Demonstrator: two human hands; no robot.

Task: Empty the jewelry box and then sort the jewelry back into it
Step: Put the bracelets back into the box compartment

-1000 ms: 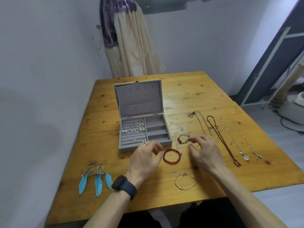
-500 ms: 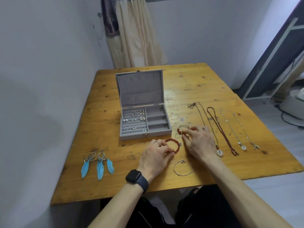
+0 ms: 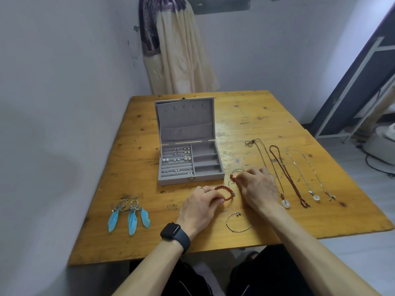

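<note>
An open grey jewelry box (image 3: 190, 180) stands on the wooden table (image 3: 267, 116), with several small earrings (image 3: 178, 157) in its left ring rolls and bare compartments on its right. Just in front of it my left hand (image 3: 201, 207) pinches a red bead bracelet (image 3: 227, 191). My right hand (image 3: 257, 189) pinches a thin wire bracelet with red beads (image 3: 233, 177). A silver bangle (image 3: 237, 222) lies between my wrists. Several necklaces (image 3: 286, 174) are stretched out to the right. Blue feather earrings (image 3: 131, 216) lie at the left.
A grey wall runs close along the table's left side. A cream and purple curtain (image 3: 179, 50) hangs behind the table. A dark door frame (image 3: 350, 82) and a white appliance (image 3: 382, 144) with a cable stand on the floor to the right.
My left hand has moved right onto the red bead bracelet and pinches it. My right hand has stayed at the wire bracelet. The camera has tilted slightly.
</note>
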